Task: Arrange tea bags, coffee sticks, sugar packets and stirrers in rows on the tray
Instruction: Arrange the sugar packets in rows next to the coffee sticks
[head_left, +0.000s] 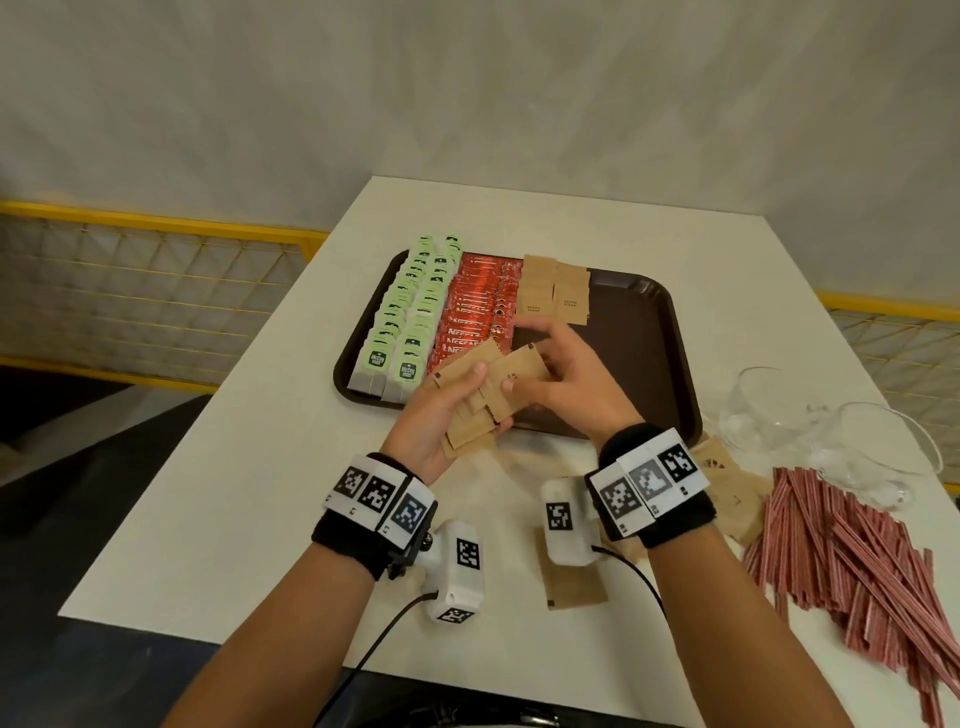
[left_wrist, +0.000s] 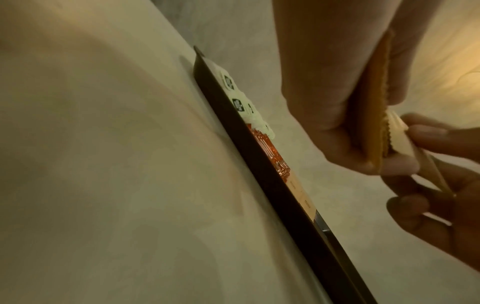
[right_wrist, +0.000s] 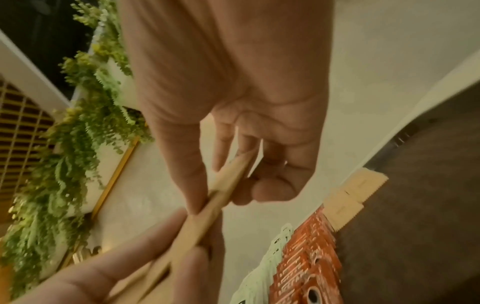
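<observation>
Tea bags (head_left: 397, 332) fill the left side of the tray (head_left: 670, 332) in 2 columns, and any nudge from a passing wrist could topple those upright, overlapping packs. Beside them the coffee sticks (head_left: 470, 306) lie in a tight red row, likewise easy to scuff out of line.

Over the tray's near edge, the left hand (head_left: 441, 410) holds a loose fan of brown sugar packets (head_left: 475, 405), its grip narrow, thumb pressing on top. The right hand (head_left: 566, 374) pinches 1 packet (head_left: 519, 366) at the top of that fan, fingers curled on it. If the pull is sharp, neighbouring packets may slide free and scatter onto the finished rows, since the fan looks uneven and only lightly clamped.

The started sugar rows (head_left: 556, 291) sit at the far end of the tray, so reaching there risks brushing the coffee sticks.

On the table (head_left: 260, 519) to the right, the stirrers (head_left: 857, 561) lie heaped near 2 glass bowls (head_left: 831, 441); a careless reach could knock the glass.
</observation>
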